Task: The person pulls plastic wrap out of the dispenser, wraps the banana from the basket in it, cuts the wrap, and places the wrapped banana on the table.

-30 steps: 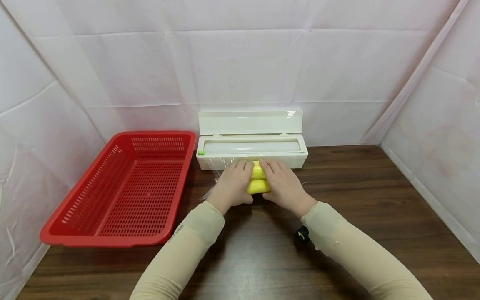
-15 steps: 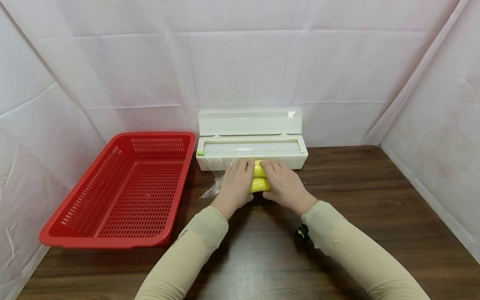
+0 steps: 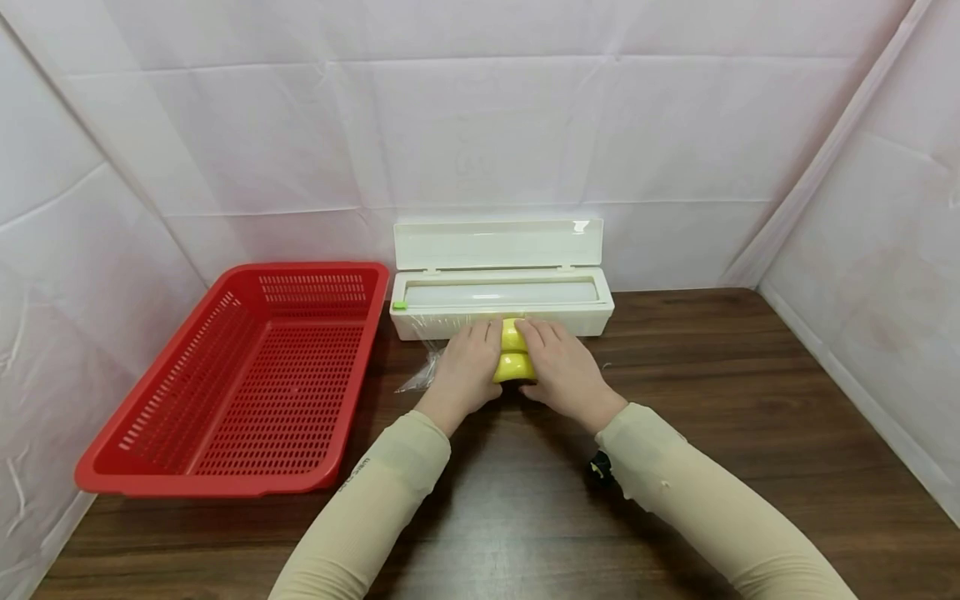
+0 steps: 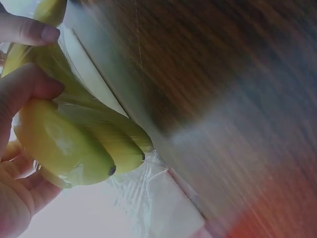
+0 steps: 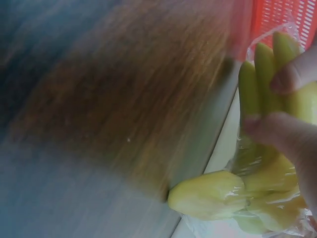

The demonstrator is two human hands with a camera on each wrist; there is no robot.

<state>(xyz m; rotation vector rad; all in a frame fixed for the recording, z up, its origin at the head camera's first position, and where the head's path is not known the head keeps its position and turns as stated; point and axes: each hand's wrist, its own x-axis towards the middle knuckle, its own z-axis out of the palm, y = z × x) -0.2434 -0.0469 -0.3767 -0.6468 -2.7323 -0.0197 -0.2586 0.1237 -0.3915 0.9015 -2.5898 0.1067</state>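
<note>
A bunch of yellow-green bananas (image 3: 514,367) is held between both hands just in front of the white cling film box (image 3: 588,322). Clear cling film (image 4: 152,171) covers the bunch and sticks out past the tips. On the left side, my left hand (image 3: 467,362) grips the bunch, thumb on the near face and fingers over the far side. My right hand (image 3: 564,371) grips the other end, close to the thick stem (image 5: 205,195). Loose film (image 3: 423,373) spreads left of the left hand, below the box front. Both palms hide much of the fruit in the head view.
The box lid (image 3: 498,244) stands raised against the white cloth backdrop (image 3: 480,125), with a film roll (image 3: 501,293) inside. A green slider (image 3: 400,306) sits at its left end. To the left is a red slotted basket (image 3: 217,485) on the dark wooden table (image 3: 712,417).
Both hands keep their grip on the bananas and shift only slightly. More loose film shows flared out to the left of the left hand than a second ago.
</note>
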